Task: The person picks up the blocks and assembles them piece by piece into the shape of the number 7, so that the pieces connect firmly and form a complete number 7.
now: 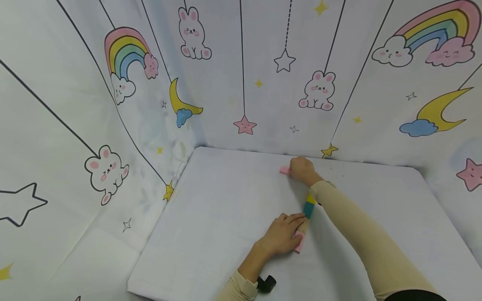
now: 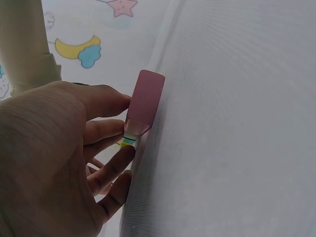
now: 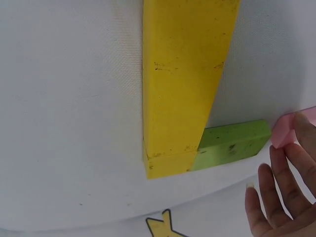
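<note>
A line of blocks runs across the white surface: a pink block (image 2: 146, 98) at the near end, then a natural wood-coloured piece (image 1: 302, 227), a teal block (image 1: 308, 210) and yellow (image 3: 182, 89). My left hand (image 1: 280, 236) lies along the line's left side, thumb at the near pink block and loosely extended fingertips touching further up. At the far end, a green block (image 3: 234, 143) branches off sideways from the yellow. My right hand (image 1: 302, 170) pinches another pink block (image 3: 282, 132) between thumb and fingers, right at the green block's outer end.
The white padded surface (image 1: 211, 200) meets a fabric wall (image 1: 226, 83) printed with rabbits, stars, moons and rainbows at its back edge. A small black object (image 1: 266, 284) shows by the left wrist. The right forearm (image 1: 357, 234) passes over the surface on the right.
</note>
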`<state>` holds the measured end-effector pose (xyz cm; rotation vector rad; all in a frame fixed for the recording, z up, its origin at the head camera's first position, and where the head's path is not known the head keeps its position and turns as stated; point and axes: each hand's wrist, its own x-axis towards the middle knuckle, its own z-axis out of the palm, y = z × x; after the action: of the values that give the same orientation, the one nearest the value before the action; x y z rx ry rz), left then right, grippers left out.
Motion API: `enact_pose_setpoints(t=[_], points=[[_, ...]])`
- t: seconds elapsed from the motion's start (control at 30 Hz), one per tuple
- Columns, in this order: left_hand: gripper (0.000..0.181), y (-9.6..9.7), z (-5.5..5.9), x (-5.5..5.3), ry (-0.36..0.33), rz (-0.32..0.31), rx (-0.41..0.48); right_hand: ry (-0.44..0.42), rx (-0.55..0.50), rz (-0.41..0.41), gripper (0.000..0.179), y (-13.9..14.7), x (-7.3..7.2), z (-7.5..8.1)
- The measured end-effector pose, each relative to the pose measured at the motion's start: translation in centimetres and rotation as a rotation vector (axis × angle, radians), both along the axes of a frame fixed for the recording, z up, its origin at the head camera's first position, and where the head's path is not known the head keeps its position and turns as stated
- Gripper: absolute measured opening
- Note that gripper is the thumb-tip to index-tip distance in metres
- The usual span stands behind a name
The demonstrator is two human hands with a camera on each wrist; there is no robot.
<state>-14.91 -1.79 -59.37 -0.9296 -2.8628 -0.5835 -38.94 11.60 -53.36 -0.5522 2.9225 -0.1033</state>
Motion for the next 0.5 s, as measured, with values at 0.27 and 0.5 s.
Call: enact_pose_setpoints(t=[0.27, 0.5], points=[[0.053, 0.11, -0.2, -0.12, 0.002, 0.006, 0.013, -0.015, -0.022, -0.015, 0.021, 0.63, 0.06, -0.05], [0.053, 0.06, -0.13, -0.07, 0.001, 0.008, 0.007, -0.012, -0.027, -0.017, 0.022, 0.96, 0.25, -0.06]])
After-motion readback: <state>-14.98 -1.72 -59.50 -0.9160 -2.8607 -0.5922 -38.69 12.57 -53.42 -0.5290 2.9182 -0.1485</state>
